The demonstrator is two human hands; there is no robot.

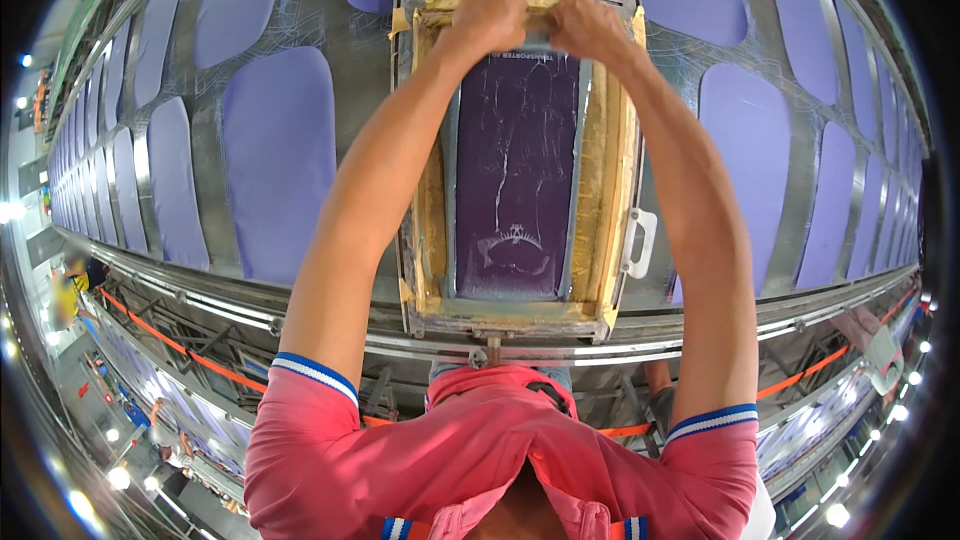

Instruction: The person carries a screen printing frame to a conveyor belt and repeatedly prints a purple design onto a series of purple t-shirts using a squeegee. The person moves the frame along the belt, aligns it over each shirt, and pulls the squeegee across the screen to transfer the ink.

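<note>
A screen printing frame with a taped, yellow-stained rim lies on the long table in front of me. Its dark purple mesh carries wet streaks and a pale curved design near the close end. At the far end, my left hand and my right hand are closed side by side on a squeegee. Only a short stretch of it shows between them; my fists hide the rest. Both arms reach out straight over the frame. A white handle sticks out from the frame's right side.
Lavender fabric panels lie in rows along the table, left and right of the frame. A metal rail runs along the near edge. Another person in yellow is far off at the left. Orange strips run below the table.
</note>
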